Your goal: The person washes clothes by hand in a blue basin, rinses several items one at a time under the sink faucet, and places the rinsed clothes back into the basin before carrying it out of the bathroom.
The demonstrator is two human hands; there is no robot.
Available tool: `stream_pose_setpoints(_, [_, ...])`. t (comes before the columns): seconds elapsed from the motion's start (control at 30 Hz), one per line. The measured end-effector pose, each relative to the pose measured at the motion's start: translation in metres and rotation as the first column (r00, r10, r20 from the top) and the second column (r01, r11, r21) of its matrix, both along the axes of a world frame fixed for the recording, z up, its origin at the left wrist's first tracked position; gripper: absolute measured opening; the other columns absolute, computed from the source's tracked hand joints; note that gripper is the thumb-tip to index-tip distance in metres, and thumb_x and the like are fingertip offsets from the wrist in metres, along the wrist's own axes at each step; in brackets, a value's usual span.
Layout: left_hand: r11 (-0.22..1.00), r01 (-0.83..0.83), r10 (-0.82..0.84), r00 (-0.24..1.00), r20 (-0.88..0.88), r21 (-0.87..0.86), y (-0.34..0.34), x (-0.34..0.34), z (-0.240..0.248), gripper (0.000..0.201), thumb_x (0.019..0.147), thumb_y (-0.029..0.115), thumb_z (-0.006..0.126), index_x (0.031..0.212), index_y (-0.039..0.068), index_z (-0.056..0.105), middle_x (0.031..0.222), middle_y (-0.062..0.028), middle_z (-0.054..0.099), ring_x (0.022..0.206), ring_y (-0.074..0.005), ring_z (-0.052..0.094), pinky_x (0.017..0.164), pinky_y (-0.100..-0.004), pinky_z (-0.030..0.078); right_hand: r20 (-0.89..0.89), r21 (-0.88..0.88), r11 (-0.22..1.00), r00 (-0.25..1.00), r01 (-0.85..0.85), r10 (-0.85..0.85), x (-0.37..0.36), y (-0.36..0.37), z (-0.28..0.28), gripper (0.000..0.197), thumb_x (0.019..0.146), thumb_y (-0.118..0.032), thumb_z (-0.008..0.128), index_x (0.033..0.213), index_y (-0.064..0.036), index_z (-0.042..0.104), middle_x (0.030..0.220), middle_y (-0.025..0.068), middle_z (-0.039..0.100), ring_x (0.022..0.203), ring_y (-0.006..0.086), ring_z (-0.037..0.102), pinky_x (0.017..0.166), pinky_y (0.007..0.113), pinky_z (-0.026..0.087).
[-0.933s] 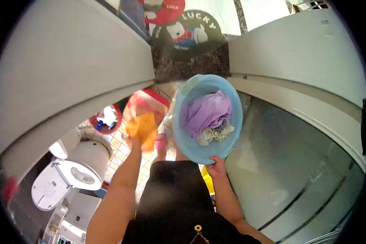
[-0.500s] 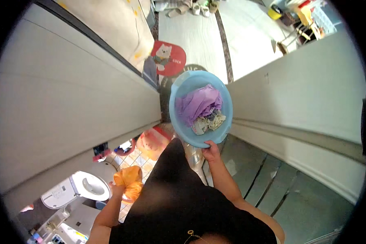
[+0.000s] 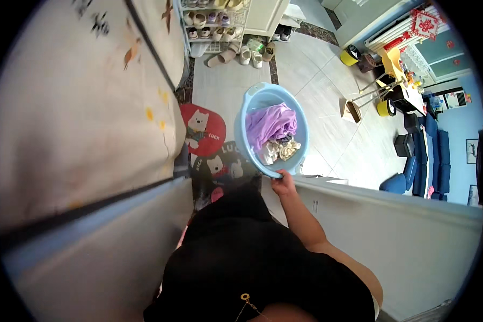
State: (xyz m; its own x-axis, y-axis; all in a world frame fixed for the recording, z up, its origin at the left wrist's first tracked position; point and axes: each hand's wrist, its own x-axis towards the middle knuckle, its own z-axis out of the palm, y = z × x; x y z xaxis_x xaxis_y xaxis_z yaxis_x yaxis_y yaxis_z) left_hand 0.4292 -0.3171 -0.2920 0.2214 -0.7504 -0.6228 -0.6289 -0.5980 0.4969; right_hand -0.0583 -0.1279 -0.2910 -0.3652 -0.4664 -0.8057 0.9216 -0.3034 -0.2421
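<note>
My right hand point(image 3: 284, 185) grips the near rim of a light blue plastic basin point(image 3: 302, 123), fingers closed over its edge. The basin is held out in front of me at a slight tilt. Inside lies a bunched purple cloth point(image 3: 273, 123), with crumpled pale cloth point(image 3: 282, 151) on its near side. My left hand is out of view; my black clothing and a wall hide that side.
A red mat point(image 3: 204, 134) and a dark grey mat point(image 3: 228, 166) lie on the floor. Walls flank me, the right one point(image 3: 359, 214) close by. Ahead stand a shoe rack point(image 3: 240, 35) and loose shoes point(image 3: 246, 55); to the right, a yellow chair point(image 3: 393, 63) and blue sofa point(image 3: 443, 161).
I have moved forward through the doorway with the basin, and the room ahead has opened up. My left hand with its orange cloth, the toilet and the bathroom floor have left the view.
</note>
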Motion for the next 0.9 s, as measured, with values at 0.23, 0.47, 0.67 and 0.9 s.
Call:
stream_pose_setpoints(0.23, [0.991,0.002,-0.006,1.0,-0.03,-0.133,-0.019,0.014,-0.064,0.073,0.068,0.005,0.063,0.128,0.006,0.023,0.114,-0.0179,0.051,0.102,-0.0282,0.053,0.086,-0.0386,0.043,-0.085,-0.01,1.0,0.996,0.022,-0.023,-0.008,-0.023,-0.074,0.01,0.074,-0.009,0.053,0.083,-0.0057,0.051,0.073,0.0054,0.057,0.06,0.02,0.056,0.043,0.023,0.046])
stream_pose_setpoints(0.47, [0.981,0.015,-0.028,0.998,-0.065,-0.193,-0.014,0.005,-0.141,0.072,0.067,0.005,0.063,0.128,0.005,0.025,0.116,-0.0184,0.05,0.104,-0.029,0.052,0.088,-0.0377,0.042,-0.101,-0.09,0.984,0.984,-0.153,0.144,-0.042,-0.002,-0.13,0.017,0.075,-0.007,0.048,0.091,-0.0034,0.05,0.077,0.0079,0.055,0.056,0.02,0.053,0.046,0.029,0.045])
stream_pose_setpoints(0.67, [0.93,0.093,-0.166,0.97,-0.18,-0.354,-0.043,-0.058,-0.215,0.071,0.067,0.005,0.063,0.128,0.003,0.027,0.118,-0.0189,0.05,0.107,-0.0298,0.051,0.09,-0.037,0.041,-0.17,-0.068,0.992,0.979,0.104,-0.114,-0.043,-0.027,-0.129,0.005,0.073,-0.003,0.053,0.077,-0.0042,0.049,0.07,0.0046,0.054,0.06,0.0199,0.055,0.048,0.026,0.045])
stream_pose_setpoints(0.9, [0.468,0.297,-0.653,0.751,-0.099,-0.833,-0.22,-0.26,-0.205,0.065,0.068,0.005,0.064,0.126,0.002,0.033,0.117,-0.0196,0.05,0.109,-0.0324,0.05,0.092,-0.0374,0.039,-0.187,-0.121,0.977,0.963,0.174,-0.194,-0.064,-0.034,-0.209,0.011,0.072,-0.004,0.054,0.081,-0.0029,0.049,0.068,0.0064,0.056,0.059,0.0206,0.057,0.047,0.027,0.049])
